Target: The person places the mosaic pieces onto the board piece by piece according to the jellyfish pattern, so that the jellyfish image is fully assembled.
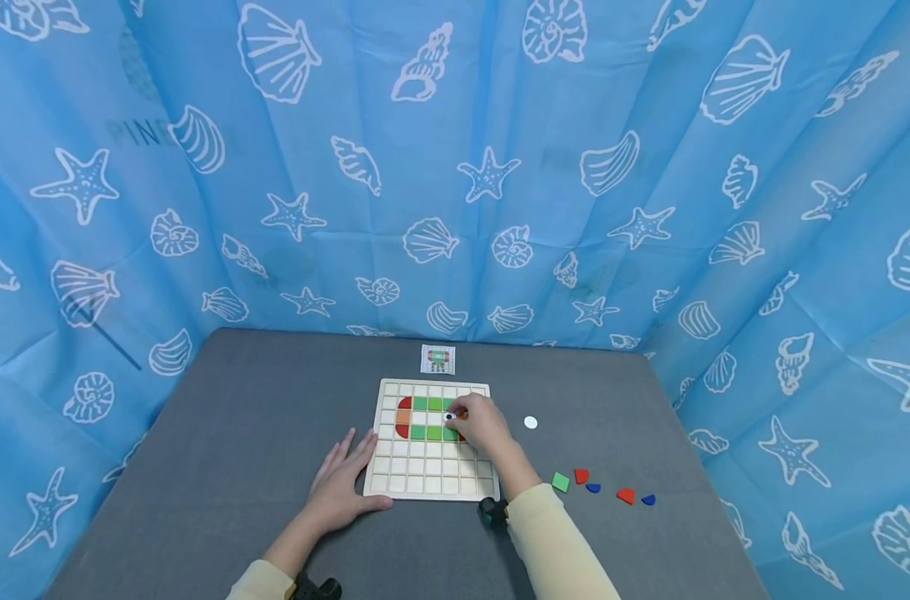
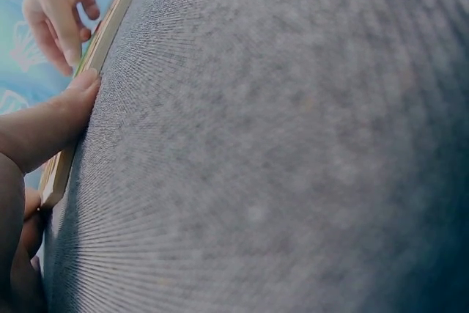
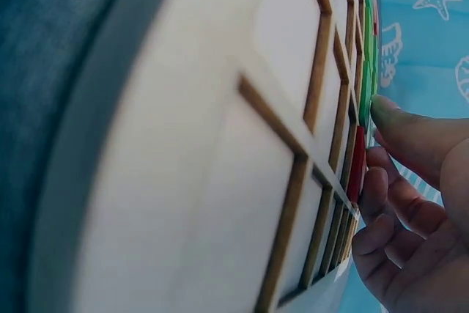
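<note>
Resting flat on the grey counter [image 1: 222, 433], the left hand [image 1: 340, 487] lies with straight, slightly spread fingers, its thumb touching the near left edge of the board [image 1: 432, 483]; it holds nothing and only steadies the frame. The left wrist view shows that thumb pressed against the board's thin wooden edge.

Just right of those fingers, the board's grid carries green tiles [image 1: 427, 432] in two short rows with red and orange curved pieces at their left end. The right hand [image 1: 482, 423] hovers over the far right cells, its fingers drawn narrow around a small white piece [image 1: 450, 416] with a dark dot; it looks pinched between thumb and forefinger, though the head view is too small to be sure. In the right wrist view the fingertips [image 3: 385, 111] touch the tiles' edge.

That piece seems light, stiff and smooth, likely to slip, so a pinch across its rim suits it best.

Right of the hand lie a white disc [image 1: 530, 422] and loose tiles [image 1: 561, 482], well apart from the fingers. A small card [image 1: 437, 359] lies beyond the board.
</note>
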`<state>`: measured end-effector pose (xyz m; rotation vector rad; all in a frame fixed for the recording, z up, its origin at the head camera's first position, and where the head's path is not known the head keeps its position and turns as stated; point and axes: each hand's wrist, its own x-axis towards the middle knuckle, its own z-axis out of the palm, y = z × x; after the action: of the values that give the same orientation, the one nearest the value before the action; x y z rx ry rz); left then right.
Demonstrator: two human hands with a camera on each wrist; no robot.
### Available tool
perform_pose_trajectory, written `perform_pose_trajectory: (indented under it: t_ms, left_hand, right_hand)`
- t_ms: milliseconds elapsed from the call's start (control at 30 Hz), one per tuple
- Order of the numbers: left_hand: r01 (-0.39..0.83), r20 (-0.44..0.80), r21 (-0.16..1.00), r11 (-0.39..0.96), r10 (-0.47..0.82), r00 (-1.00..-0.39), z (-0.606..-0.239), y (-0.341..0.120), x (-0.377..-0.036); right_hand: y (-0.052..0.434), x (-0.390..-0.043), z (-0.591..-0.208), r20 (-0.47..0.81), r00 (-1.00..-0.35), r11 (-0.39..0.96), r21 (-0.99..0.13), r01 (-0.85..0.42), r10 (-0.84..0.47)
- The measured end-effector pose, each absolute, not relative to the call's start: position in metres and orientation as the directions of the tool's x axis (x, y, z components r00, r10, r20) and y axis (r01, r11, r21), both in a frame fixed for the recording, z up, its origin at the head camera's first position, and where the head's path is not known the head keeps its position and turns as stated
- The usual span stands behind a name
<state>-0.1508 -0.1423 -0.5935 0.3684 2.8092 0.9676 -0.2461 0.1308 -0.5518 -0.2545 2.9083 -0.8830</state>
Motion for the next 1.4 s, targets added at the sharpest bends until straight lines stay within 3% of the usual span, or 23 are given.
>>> perform_pose_trajectory:
  t_ms: [367,900,1133,1400]
  left_hand:
    - [0.17,-0.06,0.621,0.765,0.263,-0.963,-0.596,-0.143,-0.151]
    - [0.184,-0.071,0.592,0.785,0.279,-0.958,-0.599,-0.144,-0.154]
    - [0.182,-0.059,0.596,0.782,0.269,-0.961,-0.601,-0.143,-0.155]
    - [0.167,-0.08,0.597,0.785,0.265,-0.961,-0.601,-0.143,-0.155]
  right_hand:
    - [0.147,-0.239,-0.536,-0.025,-0.989,0.798,-0.594,-0.105,-0.148]
    - [0.201,-0.231,-0.532,0.028,-1.0,0.871,-0.491,-0.018,-0.005]
    - [0.227,-0.233,-0.542,-0.039,-0.994,0.916,-0.387,0.109,0.102]
    - [0.237,-0.233,-0.546,-0.078,-0.991,0.899,-0.416,0.133,0.111]
